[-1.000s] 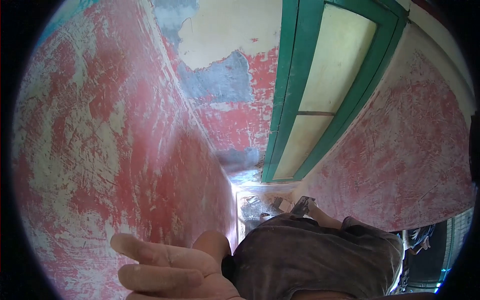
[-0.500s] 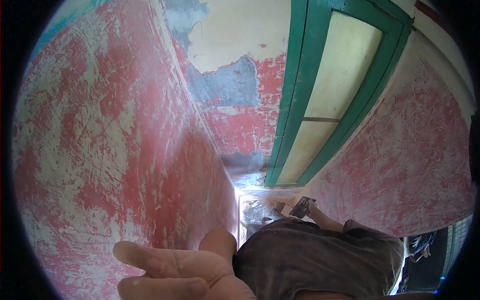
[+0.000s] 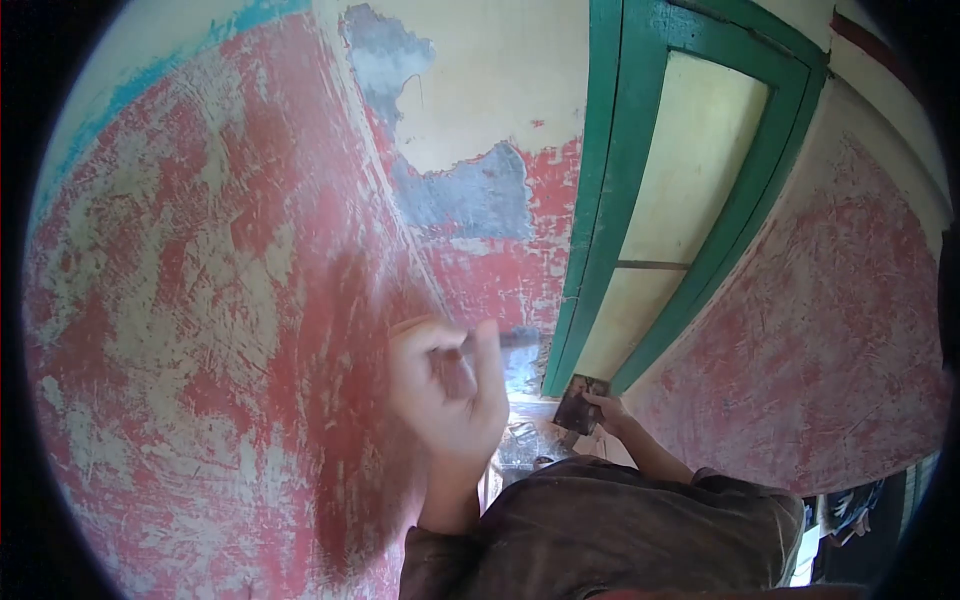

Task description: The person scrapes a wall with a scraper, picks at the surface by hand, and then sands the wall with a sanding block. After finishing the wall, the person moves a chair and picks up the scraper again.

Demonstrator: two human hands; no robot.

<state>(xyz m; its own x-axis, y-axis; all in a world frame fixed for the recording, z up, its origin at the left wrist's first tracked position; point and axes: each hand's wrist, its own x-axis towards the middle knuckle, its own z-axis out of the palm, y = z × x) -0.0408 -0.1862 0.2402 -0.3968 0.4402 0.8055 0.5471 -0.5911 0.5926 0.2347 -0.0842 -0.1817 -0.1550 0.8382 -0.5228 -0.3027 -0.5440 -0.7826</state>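
Observation:
My left hand is raised in front of the left wall, slightly blurred by motion. Its fingers curl toward the upright thumb with a gap between them, and nothing shows inside the curl. Lower and to the right, my right hand grips a dark, flat, rectangular plate with smudged patches on its face. The thumb lies over the plate, and its upper end overlaps the foot of the green door frame in this view.
Close on the left stands a wall of scraped red and pale paint. Ahead, a wall patch shows bare grey under peeling cream. Another scraped red wall curves along the right. Dark cloth hangs at the lower right.
My left hand has risen from the bottom edge, moving right, and its outstretched fingers have curled. My right hand has shifted slightly up and left with the plate, which has turned. The view has tilted upward.

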